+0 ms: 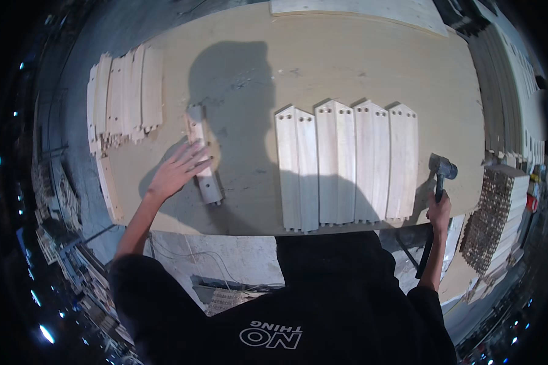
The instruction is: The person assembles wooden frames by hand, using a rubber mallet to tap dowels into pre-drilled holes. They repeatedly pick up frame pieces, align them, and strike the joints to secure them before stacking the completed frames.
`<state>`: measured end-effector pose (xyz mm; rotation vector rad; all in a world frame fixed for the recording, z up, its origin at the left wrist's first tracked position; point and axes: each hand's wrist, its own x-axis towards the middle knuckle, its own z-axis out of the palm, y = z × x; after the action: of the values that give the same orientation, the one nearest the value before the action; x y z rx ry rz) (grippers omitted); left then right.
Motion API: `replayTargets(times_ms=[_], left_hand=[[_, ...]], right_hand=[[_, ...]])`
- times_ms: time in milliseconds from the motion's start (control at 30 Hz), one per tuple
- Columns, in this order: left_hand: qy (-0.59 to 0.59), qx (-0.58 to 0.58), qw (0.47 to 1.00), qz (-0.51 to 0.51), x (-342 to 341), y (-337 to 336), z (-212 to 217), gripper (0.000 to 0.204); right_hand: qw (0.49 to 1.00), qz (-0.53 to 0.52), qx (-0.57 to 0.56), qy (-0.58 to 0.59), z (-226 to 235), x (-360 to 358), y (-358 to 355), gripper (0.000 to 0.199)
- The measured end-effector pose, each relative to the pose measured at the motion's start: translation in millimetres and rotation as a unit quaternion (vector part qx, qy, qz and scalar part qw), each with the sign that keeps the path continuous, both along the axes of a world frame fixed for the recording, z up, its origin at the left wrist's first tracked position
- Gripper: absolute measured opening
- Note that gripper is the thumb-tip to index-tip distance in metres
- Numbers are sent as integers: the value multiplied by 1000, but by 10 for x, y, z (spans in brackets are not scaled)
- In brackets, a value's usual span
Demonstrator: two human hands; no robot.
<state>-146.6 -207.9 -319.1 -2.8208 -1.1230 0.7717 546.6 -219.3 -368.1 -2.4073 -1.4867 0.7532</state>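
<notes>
My left hand (pixel 178 168) lies with its fingers stretched out over a narrow pale wooden slat (pixel 209 187) on the left half of the table. Small dark holes run along the slat, and my fingers cover its middle. At the table's right front edge, my right hand (pixel 439 210) is wrapped round the handle of a mallet (pixel 444 167). Its dark head points away from me. Between my hands, several pale boards (pixel 336 161) lie side by side, their far ends cut to points with dark holes.
A stack of wooden slats (pixel 125 91) lies at the table's far left, with one strip (pixel 108 188) nearer me. A large pale panel (pixel 359 13) rests at the far edge. Stacked wood pieces (pixel 496 219) stand right of the table (pixel 237 24).
</notes>
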Motion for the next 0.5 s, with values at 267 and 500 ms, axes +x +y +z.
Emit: replayTargets(times_ms=[267, 500], left_hand=[[-83, -2, 992, -99, 212, 215, 1, 42], [-693, 108, 522, 486, 1106, 551, 3, 38]], right_hand=[[994, -79, -38, 70, 47, -150, 83, 22], [990, -100, -35, 91, 34, -157, 52, 23]])
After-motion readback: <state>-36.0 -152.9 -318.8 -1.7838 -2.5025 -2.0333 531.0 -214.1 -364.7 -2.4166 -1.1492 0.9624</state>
